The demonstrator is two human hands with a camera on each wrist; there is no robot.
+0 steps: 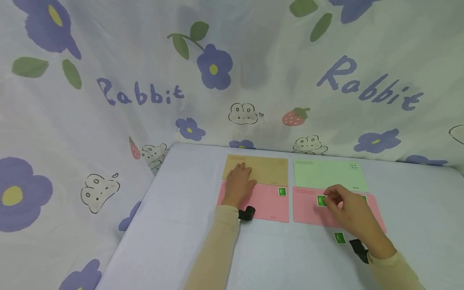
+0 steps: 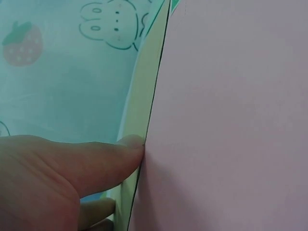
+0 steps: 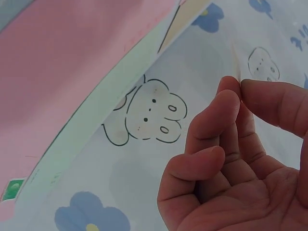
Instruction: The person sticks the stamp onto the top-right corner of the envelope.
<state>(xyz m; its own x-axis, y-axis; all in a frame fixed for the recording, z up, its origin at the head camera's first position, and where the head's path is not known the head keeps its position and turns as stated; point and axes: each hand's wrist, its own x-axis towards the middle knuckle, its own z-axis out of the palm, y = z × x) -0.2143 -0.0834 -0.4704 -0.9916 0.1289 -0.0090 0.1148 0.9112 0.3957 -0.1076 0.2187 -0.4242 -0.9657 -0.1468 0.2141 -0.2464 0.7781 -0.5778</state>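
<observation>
My right hand (image 1: 353,211) pinches a small green stamp (image 1: 321,201) between thumb and fingertips, held above the right pink envelope (image 1: 308,215). In the right wrist view the held stamp (image 3: 236,60) shows edge-on as a thin pale sliver. My left hand (image 1: 238,183) lies with spread fingers on the tan envelope (image 1: 270,171), its wrist over the left pink envelope (image 1: 268,209). The left thumb (image 2: 106,161) touches where the tan and pink envelopes meet. One stamp (image 1: 282,191) sits at the left pink envelope's upper right corner; another stamp (image 1: 364,199), partly hidden by my right hand, is on the right pink one.
A light green envelope (image 1: 326,177) lies behind the right pink one. One loose stamp (image 1: 339,238) rests on the white tabletop (image 1: 275,257) in front, close to my right wrist. A patterned cloth (image 1: 261,72) hangs behind and to the left of the table.
</observation>
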